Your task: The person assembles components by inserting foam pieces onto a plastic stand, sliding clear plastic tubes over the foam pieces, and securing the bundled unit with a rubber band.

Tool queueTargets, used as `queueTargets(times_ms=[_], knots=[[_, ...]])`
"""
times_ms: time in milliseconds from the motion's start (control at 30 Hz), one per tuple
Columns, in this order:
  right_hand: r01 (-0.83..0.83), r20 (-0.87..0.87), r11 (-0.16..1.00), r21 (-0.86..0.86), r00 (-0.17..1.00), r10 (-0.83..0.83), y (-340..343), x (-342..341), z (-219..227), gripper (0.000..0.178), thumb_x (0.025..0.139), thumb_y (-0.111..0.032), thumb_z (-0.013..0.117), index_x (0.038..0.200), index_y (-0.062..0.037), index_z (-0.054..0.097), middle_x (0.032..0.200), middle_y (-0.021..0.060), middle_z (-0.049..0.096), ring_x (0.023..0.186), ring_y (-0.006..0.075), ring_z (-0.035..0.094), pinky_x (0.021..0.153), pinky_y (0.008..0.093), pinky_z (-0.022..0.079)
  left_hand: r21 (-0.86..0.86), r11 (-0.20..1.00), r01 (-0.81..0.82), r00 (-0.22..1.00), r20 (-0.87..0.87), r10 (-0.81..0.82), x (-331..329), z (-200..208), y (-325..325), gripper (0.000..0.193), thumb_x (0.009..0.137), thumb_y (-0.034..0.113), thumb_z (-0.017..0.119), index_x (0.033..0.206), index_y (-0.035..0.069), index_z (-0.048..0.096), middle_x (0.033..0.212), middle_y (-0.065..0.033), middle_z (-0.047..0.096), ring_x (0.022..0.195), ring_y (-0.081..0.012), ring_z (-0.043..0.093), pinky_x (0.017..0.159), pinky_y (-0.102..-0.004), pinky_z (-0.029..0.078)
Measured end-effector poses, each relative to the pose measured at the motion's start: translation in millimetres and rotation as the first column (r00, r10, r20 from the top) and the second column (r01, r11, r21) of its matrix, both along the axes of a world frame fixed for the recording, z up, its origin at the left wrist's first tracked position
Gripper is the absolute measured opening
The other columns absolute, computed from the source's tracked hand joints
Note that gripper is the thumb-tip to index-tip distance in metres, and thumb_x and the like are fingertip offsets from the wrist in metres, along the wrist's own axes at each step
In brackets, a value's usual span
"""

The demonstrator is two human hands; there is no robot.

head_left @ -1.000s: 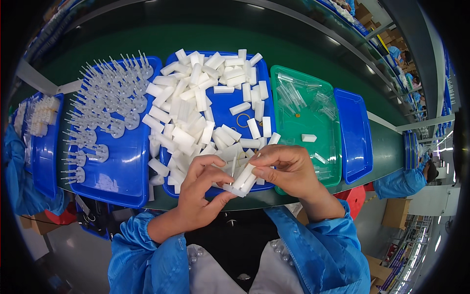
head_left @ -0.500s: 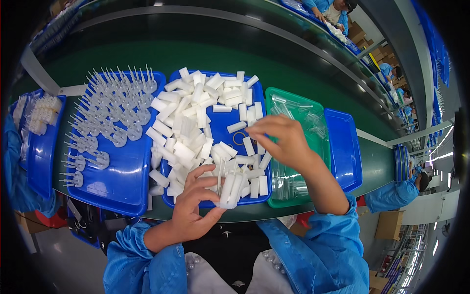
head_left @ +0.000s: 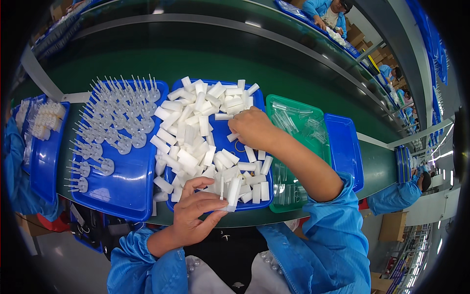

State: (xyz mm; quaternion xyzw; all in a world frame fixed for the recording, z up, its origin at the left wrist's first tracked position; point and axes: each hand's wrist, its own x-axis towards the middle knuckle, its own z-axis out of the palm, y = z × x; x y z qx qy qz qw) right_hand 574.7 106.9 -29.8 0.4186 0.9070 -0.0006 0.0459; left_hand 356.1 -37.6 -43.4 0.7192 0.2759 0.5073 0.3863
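Observation:
My left hand [head_left: 198,215] grips a clear plastic holder [head_left: 229,208] with thin upright prongs above the near edge of a blue tray. At least one white block [head_left: 234,190] stands upright on that holder. My right hand [head_left: 252,128] reaches into the same tray [head_left: 221,128], its fingers bent down and closed at a loose white block [head_left: 232,137]; the hand itself partly hides the fingertips. A heap of similar white blocks [head_left: 188,159] fills much of this tray and spills over its left edge.
On the left, a blue tray [head_left: 117,188] holds several pronged clear holders [head_left: 120,117]. To the right stand a green tray [head_left: 291,203] with clear tubes [head_left: 284,122] and another blue tray [head_left: 344,152]. Co-workers in blue sit farther off. A metal rail [head_left: 196,18] runs behind.
My right hand has moved left and down into the tray, onto a white block. My left hand keeps hold of the clear holder, which has turned slightly. The view has shifted a little.

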Motion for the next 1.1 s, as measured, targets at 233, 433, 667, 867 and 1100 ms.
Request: queueTargets(times_ms=[233, 433, 667, 867, 1100], knots=[[0.022, -0.039, 0.998, 0.053, 0.999, -0.020, -14.1, -0.7, 2.6, 0.016, 0.062, -0.008, 0.065, 0.077, -0.0122, 0.061, 0.084, 0.0055, 0.059, 0.077, 0.0244, 0.060, 0.072, 0.0376, 0.044, -0.006, 1.000, 0.002, 1.000, 0.026, -0.002, 2.5, 0.1, -1.1, 0.023, 0.071, 0.003, 0.071, 0.093, 0.008, 0.067, 0.086, -0.0058, 0.064, 0.096, -0.0289, 0.051, 0.087, -0.0408, 0.039], [-0.032, -0.408, 0.983, 0.180, 0.907, 0.104, -42.6, 2.8, 30.7, 0.018, 0.060, -0.006, 0.067, 0.077, -0.0076, 0.060, 0.086, 0.0057, 0.058, 0.069, 0.0233, 0.059, 0.063, 0.0334, 0.047, 0.061, 0.996, -0.067, 0.997, -0.030, 0.069, 1.9, 1.4, -1.3, 0.019, 0.073, 0.003, 0.069, 0.092, 0.009, 0.067, 0.084, -0.0042, 0.062, 0.090, -0.0259, 0.050, 0.087, -0.0409, 0.036], [-0.054, -0.509, 0.980, 0.194, 0.848, 0.148, -80.8, 5.4, 62.7, 0.023, 0.059, -0.002, 0.070, 0.079, -0.0088, 0.062, 0.099, 0.0035, 0.062, 0.075, 0.0182, 0.059, 0.066, 0.0298, 0.046, 0.079, 0.997, -0.013, 0.999, -0.044, 0.017, 6.1, 3.1, 0.8, 0.020, 0.073, 0.004, 0.069, 0.092, 0.010, 0.068, 0.083, -0.0028, 0.062, 0.087, -0.0238, 0.050, 0.088, -0.0395, 0.035], [-0.059, -0.558, 0.980, 0.188, 0.815, 0.156, -96.1, 11.2, 61.8, 0.026, 0.059, -0.001, 0.073, 0.082, -0.0079, 0.064, 0.102, 0.0043, 0.063, 0.079, 0.0180, 0.061, 0.065, 0.0295, 0.046, 0.076, 0.997, 0.025, 0.998, -0.058, -0.021, 9.2, 6.0, 0.1, 0.020, 0.073, 0.005, 0.069, 0.092, 0.010, 0.068, 0.083, -0.0027, 0.062, 0.087, -0.0237, 0.050, 0.088, -0.0388, 0.035], [-0.095, -0.574, 0.974, 0.207, 0.794, 0.200, -101.5, 12.1, 65.7, 0.025, 0.059, -0.001, 0.074, 0.082, -0.0060, 0.064, 0.103, 0.0077, 0.063, 0.076, 0.0177, 0.061, 0.063, 0.0293, 0.045, 0.057, 0.997, 0.055, 0.996, -0.073, -0.051, 9.7, 6.0, -0.4, 0.019, 0.073, 0.006, 0.069, 0.092, 0.011, 0.069, 0.085, -0.0026, 0.062, 0.093, -0.0263, 0.048, 0.086, -0.0361, 0.036]])
